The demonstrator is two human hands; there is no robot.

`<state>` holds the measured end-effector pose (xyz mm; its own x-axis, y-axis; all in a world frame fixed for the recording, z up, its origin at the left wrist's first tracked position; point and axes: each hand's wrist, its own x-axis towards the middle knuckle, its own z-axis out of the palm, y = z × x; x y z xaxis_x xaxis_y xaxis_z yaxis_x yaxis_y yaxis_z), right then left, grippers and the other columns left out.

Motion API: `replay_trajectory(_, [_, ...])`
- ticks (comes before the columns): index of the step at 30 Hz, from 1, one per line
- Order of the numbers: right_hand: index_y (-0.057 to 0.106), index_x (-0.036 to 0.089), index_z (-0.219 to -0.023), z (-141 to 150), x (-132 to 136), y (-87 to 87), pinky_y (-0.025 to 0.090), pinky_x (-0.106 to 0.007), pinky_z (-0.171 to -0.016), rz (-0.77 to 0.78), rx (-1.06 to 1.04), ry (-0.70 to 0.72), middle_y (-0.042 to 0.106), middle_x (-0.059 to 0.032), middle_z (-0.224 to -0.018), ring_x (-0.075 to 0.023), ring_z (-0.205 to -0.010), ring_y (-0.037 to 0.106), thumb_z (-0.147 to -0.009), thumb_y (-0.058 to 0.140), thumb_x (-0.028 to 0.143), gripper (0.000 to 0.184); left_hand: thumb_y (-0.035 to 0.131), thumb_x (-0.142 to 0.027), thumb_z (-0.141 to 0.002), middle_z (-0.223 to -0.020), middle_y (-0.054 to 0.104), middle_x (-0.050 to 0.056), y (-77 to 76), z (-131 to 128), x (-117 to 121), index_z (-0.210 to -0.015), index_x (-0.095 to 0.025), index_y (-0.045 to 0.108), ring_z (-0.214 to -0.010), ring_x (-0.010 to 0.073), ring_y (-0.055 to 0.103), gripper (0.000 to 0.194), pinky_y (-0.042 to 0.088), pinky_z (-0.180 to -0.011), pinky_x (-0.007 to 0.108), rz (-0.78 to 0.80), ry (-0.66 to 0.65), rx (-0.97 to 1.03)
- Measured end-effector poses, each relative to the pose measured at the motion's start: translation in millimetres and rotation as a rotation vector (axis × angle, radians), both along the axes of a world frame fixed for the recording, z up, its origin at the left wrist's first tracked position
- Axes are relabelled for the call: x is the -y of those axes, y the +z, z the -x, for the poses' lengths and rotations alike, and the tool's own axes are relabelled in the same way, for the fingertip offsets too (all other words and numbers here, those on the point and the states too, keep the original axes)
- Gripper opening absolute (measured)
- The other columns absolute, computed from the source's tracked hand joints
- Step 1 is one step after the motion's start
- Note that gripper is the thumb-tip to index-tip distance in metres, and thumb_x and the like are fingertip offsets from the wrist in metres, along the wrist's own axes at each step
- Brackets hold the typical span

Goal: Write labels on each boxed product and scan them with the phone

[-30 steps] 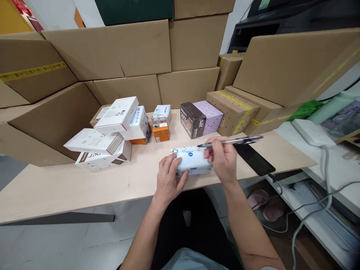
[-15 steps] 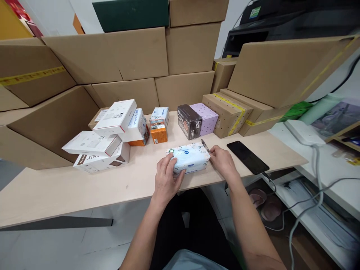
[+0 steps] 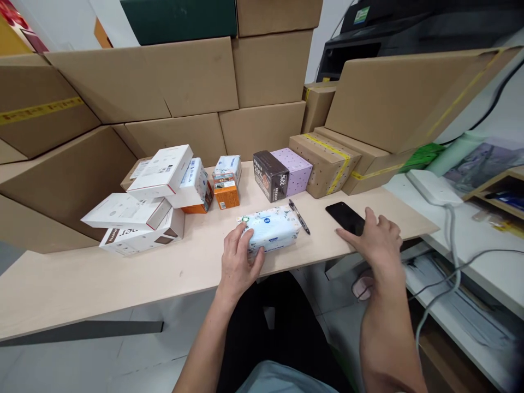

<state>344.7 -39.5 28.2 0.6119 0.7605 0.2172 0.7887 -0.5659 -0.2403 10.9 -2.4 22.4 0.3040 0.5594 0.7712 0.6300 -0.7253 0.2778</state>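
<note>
A pale blue-and-white soft tissue pack point(image 3: 273, 228) lies near the table's front edge. My left hand point(image 3: 239, 254) grips its left end, fingers on top and thumb against the front side. Just right of the pack, a dark pen point(image 3: 299, 217) lies on the tabletop. Over the near end of a black phone point(image 3: 344, 215), my right hand point(image 3: 377, 234) is spread, with its thumb at the left side and fingers at the right. Part of the phone is hidden under this hand, and a firm hold on it is not visible.
White boxes point(image 3: 159, 172) are stacked at the left beside orange-and-white packs point(image 3: 226, 191). A dark brown box point(image 3: 270, 176) and a lilac box point(image 3: 297, 170) stand behind the tissue pack. Cardboard cartons point(image 3: 196, 76) wall the back. Cables point(image 3: 456, 245) hang at right.
My right hand has left the pen and moved right to the phone. The pen stays beside the tissue pack. My left hand remains on the pack, and the view has shifted slightly.
</note>
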Motion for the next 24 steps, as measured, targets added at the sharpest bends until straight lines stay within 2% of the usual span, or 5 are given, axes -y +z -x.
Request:
replay_trajectory(4, [0.039, 0.011, -0.148, -17.1, 9.2, -4.9, 0.045, -0.05, -0.093, 0.089, -0.089, 0.085, 0.06, -0.025, -0.128, -0.0416, -0.12, 0.053, -0.082, 0.055, 0.065, 0.087, 0.066, -0.023, -0.086, -0.139, 0.05, 0.021, -0.7, -0.5, 0.3, -0.134, -0.017, 0.045, -0.131, 0.0313, 0.048, 0.053, 0.049, -0.104, 0.051, 0.008, 0.01, -0.005])
replay_trajectory(8, [0.043, 0.008, -0.145, -6.9, 10.2, -3.6, 0.047, -0.047, -0.088, 0.051, -0.032, 0.093, 0.066, -0.0253, -0.115, -0.0403, -0.11, 0.06, -0.086, 0.053, 0.059, 0.079, 0.066, -0.023, -0.086, -0.139, 0.05, 0.021, -1.4, -0.2, 0.5, -0.134, -0.016, 0.045, -0.132, 0.0311, 0.048, 0.052, 0.048, -0.104, 0.05, 0.011, 0.007, -0.006])
replay_trajectory(13, [0.043, 0.005, -0.145, 4.5, 17.6, -4.3, 0.049, -0.047, -0.082, -0.044, -0.027, 0.105, 0.069, -0.0249, -0.107, -0.0401, -0.1, 0.064, -0.082, 0.059, 0.058, 0.083, 0.065, -0.023, -0.088, -0.138, 0.051, 0.02, -3.1, -0.4, -1.2, -0.134, -0.018, 0.046, -0.132, 0.0307, 0.05, 0.05, 0.05, -0.103, 0.05, -0.013, 0.029, -0.013])
replay_trajectory(18, [0.047, 0.014, -0.143, 28.2, 38.2, -13.0, 0.051, -0.048, -0.091, -0.392, -0.12, 0.173, 0.067, -0.0191, -0.121, -0.0356, -0.108, 0.064, -0.082, 0.06, 0.06, 0.078, 0.067, -0.022, -0.088, -0.137, 0.052, 0.02, -4.0, -1.0, -2.6, -0.134, -0.018, 0.046, -0.13, 0.0301, 0.051, 0.051, 0.05, -0.104, 0.049, -0.027, 0.034, -0.021])
replay_trajectory(24, [0.052, 0.021, -0.138, 77.9, 49.0, -11.9, 0.05, -0.048, -0.102, -0.76, 0.015, 0.384, 0.064, -0.0149, -0.127, -0.0305, -0.118, 0.061, -0.086, 0.067, 0.039, 0.058, 0.065, -0.024, -0.089, -0.139, 0.051, 0.02, -3.7, -1.0, -2.9, -0.135, -0.018, 0.046, -0.131, 0.0306, 0.05, 0.05, 0.05, -0.104, 0.05, -0.029, 0.036, -0.025])
